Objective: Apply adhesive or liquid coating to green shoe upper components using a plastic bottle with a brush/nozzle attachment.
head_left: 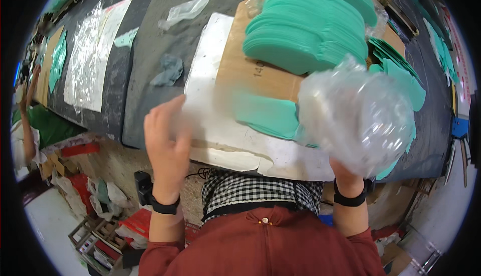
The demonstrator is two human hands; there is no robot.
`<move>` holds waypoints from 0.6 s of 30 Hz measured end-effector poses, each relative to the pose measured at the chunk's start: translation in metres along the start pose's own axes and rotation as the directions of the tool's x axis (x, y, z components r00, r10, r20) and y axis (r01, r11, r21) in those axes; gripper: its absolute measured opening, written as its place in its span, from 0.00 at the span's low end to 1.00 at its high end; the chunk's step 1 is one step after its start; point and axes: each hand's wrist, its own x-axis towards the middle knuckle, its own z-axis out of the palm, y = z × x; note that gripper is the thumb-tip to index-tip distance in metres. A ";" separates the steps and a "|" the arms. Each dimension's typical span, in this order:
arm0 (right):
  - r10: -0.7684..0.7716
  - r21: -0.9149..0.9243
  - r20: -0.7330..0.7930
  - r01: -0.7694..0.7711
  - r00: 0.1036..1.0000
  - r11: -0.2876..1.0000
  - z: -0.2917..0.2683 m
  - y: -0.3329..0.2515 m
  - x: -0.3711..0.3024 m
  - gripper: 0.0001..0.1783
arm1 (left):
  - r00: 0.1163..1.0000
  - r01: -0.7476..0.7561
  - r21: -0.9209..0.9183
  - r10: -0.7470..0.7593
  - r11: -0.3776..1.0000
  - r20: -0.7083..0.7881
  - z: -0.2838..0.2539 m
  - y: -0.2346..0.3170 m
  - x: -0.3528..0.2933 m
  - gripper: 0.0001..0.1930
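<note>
My left hand [168, 145] is raised over the near edge of the white board, its fingers apart and curved, a little blurred, with nothing in it. A crumpled clear plastic bag [355, 115] bulges up in front of my right hand [346, 172], which grips it from below; its fingertips are hidden behind the film. Between the hands, a small stack of green insole-shaped sheets [268, 115] lies partly under the bag, its left end blurred. Large piles of the same green sheets [308, 30] stand beyond on brown cardboard [235, 70].
The white board [210, 45] lies on a dark table [150, 20]. Scraps of plastic film [188, 10] and a grey-blue crumpled piece [169, 70] lie to the left. More loose green sheets [403, 80] are at the right. Another person's arm [27, 130] shows at far left.
</note>
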 end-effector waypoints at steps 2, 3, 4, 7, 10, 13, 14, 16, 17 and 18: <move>-0.052 -0.036 -0.026 0.051 0.998 0.998 0.040 -0.012 0.005 0.21 | 0.999 0.037 -0.069 -0.037 0.997 -0.002 -0.003 0.004 -0.002 0.20; -0.059 -0.022 -0.024 0.058 0.998 0.998 0.047 -0.012 0.019 0.21 | 0.997 0.069 -0.126 -0.072 0.990 -0.018 -0.005 0.002 -0.002 0.24; -0.162 0.313 0.115 0.119 0.980 0.942 0.049 -0.012 0.042 0.29 | 0.997 0.064 -0.256 -0.074 0.965 -0.028 -0.003 0.001 -0.005 0.23; -0.103 0.528 0.197 -0.017 0.975 0.849 0.045 -0.032 0.045 0.39 | 0.995 -0.087 -0.245 0.094 0.966 0.020 -0.004 0.006 -0.002 0.17; 0.017 0.277 0.124 -0.052 0.992 0.960 0.009 -0.023 0.020 0.38 | 0.999 0.044 -0.141 -0.045 0.989 -0.007 -0.002 -0.004 -0.010 0.13; 0.047 -0.115 -0.018 -0.049 0.999 0.992 -0.026 -0.004 0.002 0.38 | 0.987 -0.148 -0.097 0.153 0.984 0.057 0.000 0.002 -0.010 0.11; 0.046 -0.156 -0.050 -0.053 0.998 0.986 -0.027 -0.001 -0.002 0.38 | 0.958 -0.262 -0.109 0.272 0.959 0.091 0.004 0.012 -0.009 0.13; 0.054 -0.147 -0.110 -0.070 0.992 0.987 -0.017 -0.004 -0.003 0.38 | 0.904 -0.360 -0.126 0.379 0.924 0.199 0.024 0.038 -0.007 0.16; 0.060 -0.105 -0.127 -0.074 0.990 0.992 -0.012 -0.008 -0.002 0.38 | 0.881 -0.368 -0.165 0.400 0.915 0.252 0.034 0.045 -0.006 0.17; 0.080 -0.063 -0.142 -0.090 0.987 0.994 -0.010 -0.013 -0.001 0.38 | 0.875 -0.377 -0.171 0.410 0.910 0.257 0.039 0.044 -0.005 0.17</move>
